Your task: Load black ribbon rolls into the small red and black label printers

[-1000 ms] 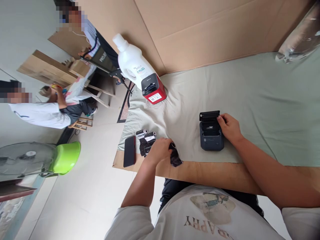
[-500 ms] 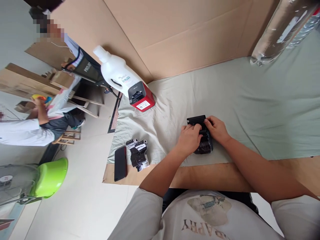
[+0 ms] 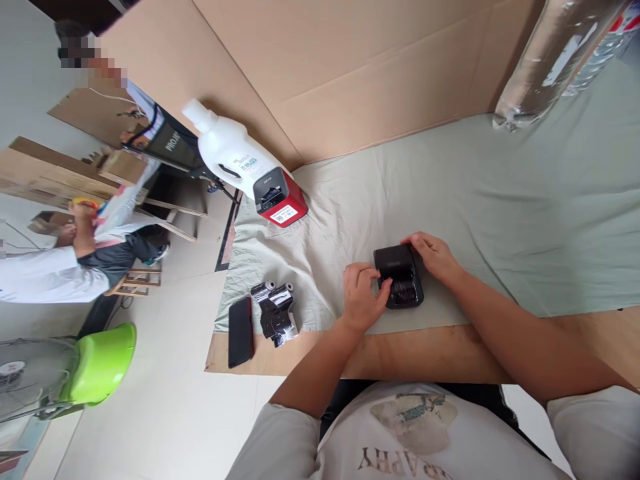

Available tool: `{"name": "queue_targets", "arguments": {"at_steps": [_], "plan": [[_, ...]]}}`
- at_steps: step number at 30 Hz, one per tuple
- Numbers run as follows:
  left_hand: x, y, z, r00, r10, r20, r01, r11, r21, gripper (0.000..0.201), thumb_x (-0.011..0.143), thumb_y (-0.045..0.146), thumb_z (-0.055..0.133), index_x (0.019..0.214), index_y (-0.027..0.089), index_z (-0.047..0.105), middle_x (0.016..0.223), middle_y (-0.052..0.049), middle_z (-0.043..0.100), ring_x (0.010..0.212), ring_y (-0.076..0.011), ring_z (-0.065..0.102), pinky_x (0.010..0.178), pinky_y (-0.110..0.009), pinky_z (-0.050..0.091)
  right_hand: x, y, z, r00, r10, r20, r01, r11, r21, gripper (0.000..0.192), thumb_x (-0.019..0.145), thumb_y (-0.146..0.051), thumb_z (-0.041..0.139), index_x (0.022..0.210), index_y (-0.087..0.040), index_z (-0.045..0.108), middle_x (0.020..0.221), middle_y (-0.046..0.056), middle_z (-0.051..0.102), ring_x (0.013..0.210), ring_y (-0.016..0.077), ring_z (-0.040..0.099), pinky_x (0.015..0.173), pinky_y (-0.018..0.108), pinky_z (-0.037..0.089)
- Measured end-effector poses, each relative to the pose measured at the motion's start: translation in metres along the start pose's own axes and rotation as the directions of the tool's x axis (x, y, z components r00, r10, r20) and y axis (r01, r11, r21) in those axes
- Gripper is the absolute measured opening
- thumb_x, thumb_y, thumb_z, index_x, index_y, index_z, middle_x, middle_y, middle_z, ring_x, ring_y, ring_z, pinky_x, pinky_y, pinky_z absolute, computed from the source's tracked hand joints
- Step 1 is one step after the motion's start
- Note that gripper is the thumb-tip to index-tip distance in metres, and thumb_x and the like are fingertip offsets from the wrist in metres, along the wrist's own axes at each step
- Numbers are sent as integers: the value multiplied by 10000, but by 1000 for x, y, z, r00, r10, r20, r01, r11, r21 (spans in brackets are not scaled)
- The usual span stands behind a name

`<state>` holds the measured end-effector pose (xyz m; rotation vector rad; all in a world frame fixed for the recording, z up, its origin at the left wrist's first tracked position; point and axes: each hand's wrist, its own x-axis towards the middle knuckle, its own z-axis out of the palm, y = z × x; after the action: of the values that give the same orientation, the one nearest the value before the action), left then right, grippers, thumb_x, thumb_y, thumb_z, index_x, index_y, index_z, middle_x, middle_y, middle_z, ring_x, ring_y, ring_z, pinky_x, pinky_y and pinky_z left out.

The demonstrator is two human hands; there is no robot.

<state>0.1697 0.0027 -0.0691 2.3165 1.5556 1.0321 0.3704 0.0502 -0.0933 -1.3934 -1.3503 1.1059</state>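
Observation:
A small black label printer point(image 3: 399, 277) sits on the cloth between my hands. A smooth dark panel covers its far half, and a glossy dark part shows at its near half. My left hand point(image 3: 363, 293) is at its left side, fingers apart and bent, the thumb tip at the printer's edge. At the far right corner my right hand point(image 3: 435, 257) keeps its fingertips on the casing. To the left lie dark glossy rolls of film or labels point(image 3: 277, 310), partly unwound, beside a black phone point(image 3: 241, 331).
A red and black box point(image 3: 281, 197) stands before a white jug point(image 3: 240, 150) at the far left. Cardboard point(image 3: 360, 67) walls the back. A wrapped roll point(image 3: 537, 67) lies at the far right. Other people sit at left, near a green tub point(image 3: 103, 363).
My left hand has drawn back leftward off the printer's top. The upright flap at its far edge now lies down over the far half. My right fingers have shifted to the far corner.

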Motion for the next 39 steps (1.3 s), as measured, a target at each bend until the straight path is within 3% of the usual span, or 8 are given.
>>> {"name": "queue_targets", "arguments": {"at_steps": [3,8,12,18,27,31,34,39], "plan": [[-3,-8,1,986,-151,-70,141,982,-129,338,905,515,569,1011,198,516,1014,-108,582,991,-235,575,890,-423,490,1,-3,-6,997,19,76,-18,1000,-22,440,792,-664,586,826,-230,653,880,67,721,837,231,665,782,396,540],[6,-14,6,935,-271,229,298,950,-95,531,981,563,390,1319,162,473,1341,-183,545,1304,-293,461,1095,-517,385,-2,-7,-14,985,166,41,-141,925,-353,542,749,-693,652,1025,-226,642,885,88,729,757,246,666,667,370,506],[5,-15,13,894,-225,387,298,945,-138,621,959,596,422,1412,171,419,1426,-181,509,1411,-318,377,1166,-550,316,-9,-14,-19,954,234,187,-107,849,-518,572,775,-745,599,1003,-222,627,775,87,722,687,269,664,590,358,454],[-2,-16,17,894,-151,423,382,749,-541,819,848,665,582,1465,230,265,1485,-186,447,1290,-264,549,1041,-428,490,-14,-16,-22,891,170,421,-95,976,-194,727,665,-542,807,1246,-229,500,1021,86,731,896,266,710,720,376,558],[3,-20,21,864,-131,486,427,704,-568,834,814,717,583,1439,243,299,1481,-170,468,1327,-263,532,1067,-423,477,-13,-13,-16,863,106,494,-74,994,-84,649,699,-502,797,1220,-238,513,1149,80,688,1036,265,677,833,410,583],[0,-24,25,868,-149,474,449,643,-620,906,758,731,651,1453,253,319,1492,-159,458,1338,-282,517,1089,-438,458,-15,-14,-14,875,135,466,-149,989,-7,679,675,-489,812,1231,-233,520,1131,86,706,1052,273,680,857,422,580],[-4,-28,32,884,-164,437,460,472,-752,871,765,650,713,1469,303,335,1505,-133,441,1262,-281,569,1023,-438,504,-7,-18,-22,861,219,459,-293,951,97,728,652,-454,847,1256,-234,506,1125,84,717,1046,267,687,874,418,573],[-6,-34,40,841,-202,502,539,226,-811,461,888,501,644,1292,297,560,1417,-109,507,931,-182,679,739,-352,580,51,-13,-87,918,365,152,-395,859,326,545,600,-315,898,1035,-210,586,895,42,738,817,207,706,753,338,583]]}}
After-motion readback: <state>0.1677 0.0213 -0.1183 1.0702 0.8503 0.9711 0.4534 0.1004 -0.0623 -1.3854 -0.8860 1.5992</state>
